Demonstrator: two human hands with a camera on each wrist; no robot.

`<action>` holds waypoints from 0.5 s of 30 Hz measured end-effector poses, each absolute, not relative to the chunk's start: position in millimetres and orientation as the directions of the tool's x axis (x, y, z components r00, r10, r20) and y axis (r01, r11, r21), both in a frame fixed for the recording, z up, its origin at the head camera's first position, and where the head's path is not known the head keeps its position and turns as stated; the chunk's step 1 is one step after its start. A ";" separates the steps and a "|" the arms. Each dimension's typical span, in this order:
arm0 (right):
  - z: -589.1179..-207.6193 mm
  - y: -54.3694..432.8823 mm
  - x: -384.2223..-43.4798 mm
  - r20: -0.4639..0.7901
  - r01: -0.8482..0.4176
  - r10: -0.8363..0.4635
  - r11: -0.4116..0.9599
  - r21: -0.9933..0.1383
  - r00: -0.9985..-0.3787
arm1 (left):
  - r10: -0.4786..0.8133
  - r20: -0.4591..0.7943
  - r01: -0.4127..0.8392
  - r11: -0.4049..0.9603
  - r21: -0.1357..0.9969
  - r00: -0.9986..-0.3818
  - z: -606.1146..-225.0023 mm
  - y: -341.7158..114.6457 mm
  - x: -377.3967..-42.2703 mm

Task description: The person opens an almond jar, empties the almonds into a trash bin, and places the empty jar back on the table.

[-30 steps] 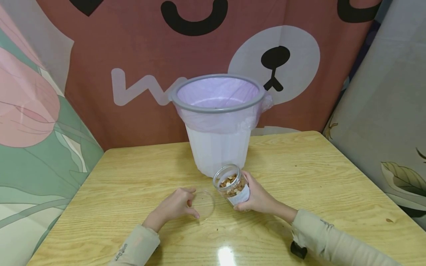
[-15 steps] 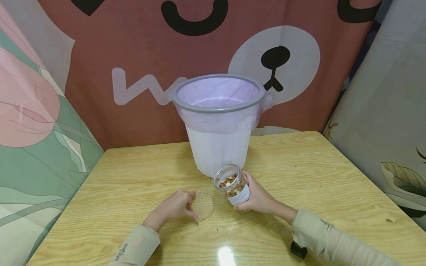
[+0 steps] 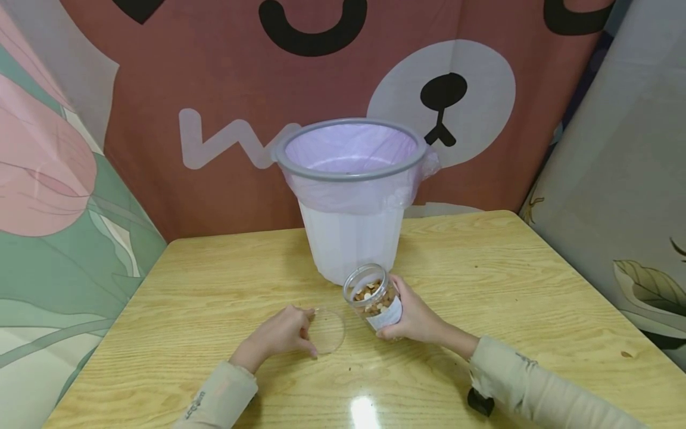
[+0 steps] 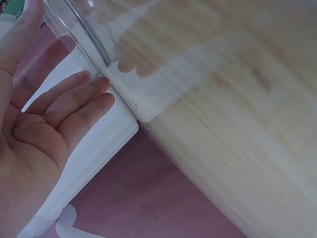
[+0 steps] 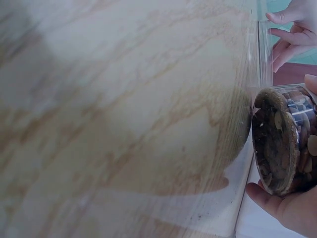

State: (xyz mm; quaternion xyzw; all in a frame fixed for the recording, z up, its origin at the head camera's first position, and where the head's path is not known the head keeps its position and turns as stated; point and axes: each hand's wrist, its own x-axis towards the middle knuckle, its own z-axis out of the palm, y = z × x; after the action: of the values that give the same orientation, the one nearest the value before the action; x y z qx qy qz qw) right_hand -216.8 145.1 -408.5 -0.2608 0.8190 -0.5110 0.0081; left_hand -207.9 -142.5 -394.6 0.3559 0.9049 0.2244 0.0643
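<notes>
In the head view, my right hand grips a clear jar with a white label. The jar tilts, with its uncovered mouth facing up and to the left. Brown and pale nuts fill its lower part; the right wrist view shows them close to the jar's base. On the left, my left hand holds a clear round lid by its edge, thumb and fingers spread along the rim. The lid stays low at the tabletop, also visible in the left wrist view as a transparent rim.
Behind the jar stands a white bin with a grey rim and pinkish liner. A small black object is under the right sleeve. The wooden table meets a printed red cloth at its back.
The left hand's thumb has drawn in slightly and the lid has shifted a little left. The right hand and the jar stay in place.
</notes>
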 end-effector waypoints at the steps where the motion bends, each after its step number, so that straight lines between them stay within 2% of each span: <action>1: -408.3 145.1 -216.8 0.253 -0.419 -0.437 0.341 -0.841 -0.863 | 0.674 0.043 0.618 0.647 0.447 -0.738 -394.3 -142.5 -207.9; 15: -406.4 145.1 -215.3 0.257 -0.423 -0.440 0.338 -0.841 -0.861 | 0.691 0.101 0.663 0.627 0.409 -0.716 -395.9 -145.1 -211.1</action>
State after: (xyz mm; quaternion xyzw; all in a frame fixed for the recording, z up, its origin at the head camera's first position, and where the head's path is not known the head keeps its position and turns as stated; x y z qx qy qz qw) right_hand -215.3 145.1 -406.4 -0.2638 0.8179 -0.5113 0.0081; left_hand -211.1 -145.1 -395.9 0.3753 0.9015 0.2131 0.0327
